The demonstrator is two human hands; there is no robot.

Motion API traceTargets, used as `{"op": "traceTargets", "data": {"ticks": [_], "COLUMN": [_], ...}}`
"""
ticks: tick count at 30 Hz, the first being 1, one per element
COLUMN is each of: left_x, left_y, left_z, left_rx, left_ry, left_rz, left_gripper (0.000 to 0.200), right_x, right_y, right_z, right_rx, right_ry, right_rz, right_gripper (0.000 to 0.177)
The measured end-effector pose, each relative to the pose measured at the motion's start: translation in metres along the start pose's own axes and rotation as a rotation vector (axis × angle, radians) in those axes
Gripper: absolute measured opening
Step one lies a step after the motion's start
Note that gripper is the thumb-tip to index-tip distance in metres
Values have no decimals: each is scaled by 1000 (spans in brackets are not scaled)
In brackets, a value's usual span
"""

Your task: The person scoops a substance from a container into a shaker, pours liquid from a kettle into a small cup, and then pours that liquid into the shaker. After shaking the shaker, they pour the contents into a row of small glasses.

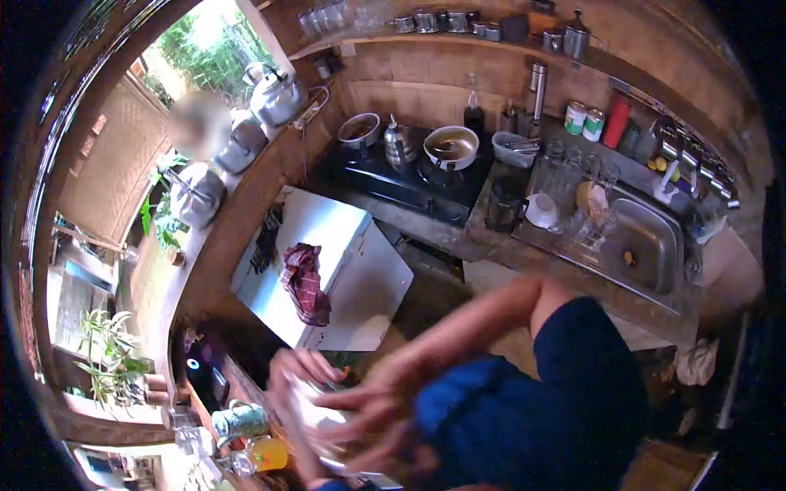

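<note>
Low in the centre, my left hand point(288, 385) is closed around the side of a shiny, pale object point(321, 416), its fingers curled over the upper edge. Across the front of that object lies my right hand point(378, 409), its fingers spread and somewhat blurred by motion. My hands cover much of the object, and its full shape cannot be made out. Just beyond them, a crumpled red checked cloth point(305, 282) rests on a white box-like appliance point(360, 286). A glass of orange liquid point(268, 453) stands to the left of my hands.
Several kettles point(196, 195) line the window ledge at the left. On the black stove point(368, 176) are pans and a metal pot. A sink point(647, 245) with glassware beside it is at the right. A patterned mug point(240, 421) stands near the orange glass.
</note>
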State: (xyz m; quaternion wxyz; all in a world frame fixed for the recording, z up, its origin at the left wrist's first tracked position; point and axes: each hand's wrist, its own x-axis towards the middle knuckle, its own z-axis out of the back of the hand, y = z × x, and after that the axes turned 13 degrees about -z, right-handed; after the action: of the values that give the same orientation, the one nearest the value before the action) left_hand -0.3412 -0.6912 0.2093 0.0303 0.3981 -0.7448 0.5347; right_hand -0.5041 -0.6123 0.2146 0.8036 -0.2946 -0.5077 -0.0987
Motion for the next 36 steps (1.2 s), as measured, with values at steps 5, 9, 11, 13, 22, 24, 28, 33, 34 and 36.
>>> {"op": "traceTargets", "data": {"ticks": [5,9,11,13,22,24,28,33,34,36], "left_x": [-79,-40,-40,-72,-121,-83,-97,-150,-131,-86], "left_y": [95,17,4,17,49,28,40,156,124,62], "left_z": [-7,-46,-49,-89,-188,-150,-186,-93,-127,-115], "left_rx": [-100,193,166,87,58,186,-172,-478,-324,-259], "left_ry": [-281,-86,-146,-93,10,-352,-38,-483,-407,170], "left_rz": [-213,110,223,141,-214,316,36,-193,-144,-38], "left_gripper": [40,37,36,34,34,40,37,33,33,33], "right_x": [-64,-27,-3,-4,-36,1,7,-54,-49,-33], "right_y": [96,93,93,120,183,150,164,200,183,137], "right_z": [16,64,77,88,114,121,120,98,96,95], "right_rx": [789,393,340,359,474,435,682,419,434,406], "right_ry": [-315,-44,4,1,-97,19,559,-237,-211,-89], "right_rz": [-818,-451,-346,-340,-485,-324,-219,-587,-559,-428], "right_gripper": [50,51,51,52,53,54,51,52,53,55]}}
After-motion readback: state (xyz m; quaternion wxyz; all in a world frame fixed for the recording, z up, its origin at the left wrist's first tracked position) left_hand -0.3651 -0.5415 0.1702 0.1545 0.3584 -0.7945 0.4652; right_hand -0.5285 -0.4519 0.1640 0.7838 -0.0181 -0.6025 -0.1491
